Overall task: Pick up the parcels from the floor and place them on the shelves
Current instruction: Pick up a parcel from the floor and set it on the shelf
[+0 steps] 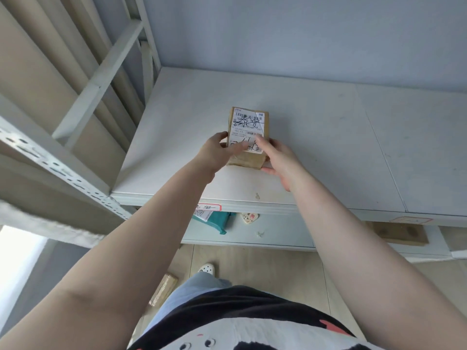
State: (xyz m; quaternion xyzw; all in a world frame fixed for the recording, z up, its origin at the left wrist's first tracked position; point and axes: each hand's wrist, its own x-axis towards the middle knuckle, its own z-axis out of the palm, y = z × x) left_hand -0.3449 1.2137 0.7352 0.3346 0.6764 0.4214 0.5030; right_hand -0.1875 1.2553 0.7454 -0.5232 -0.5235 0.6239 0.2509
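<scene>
On the shelf (316,127), the left hand (214,152) and right hand (280,160) are clamping the parcel (249,132) between them, its long axis pointing away.

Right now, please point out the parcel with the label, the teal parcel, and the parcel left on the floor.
labelled parcel (249,127): head view, on its white label.
teal parcel (219,222): head view, on its teal wrapping, lower shelf.
floor parcel (163,289): head view, on its taped top.

Small brown cardboard parcel (247,137), flat on the pale shelf (328,147), white label up with barcodes and black scrawl. Left of centre on the board. Second taped brown parcel (163,289) down on the floor, lying askew.
</scene>
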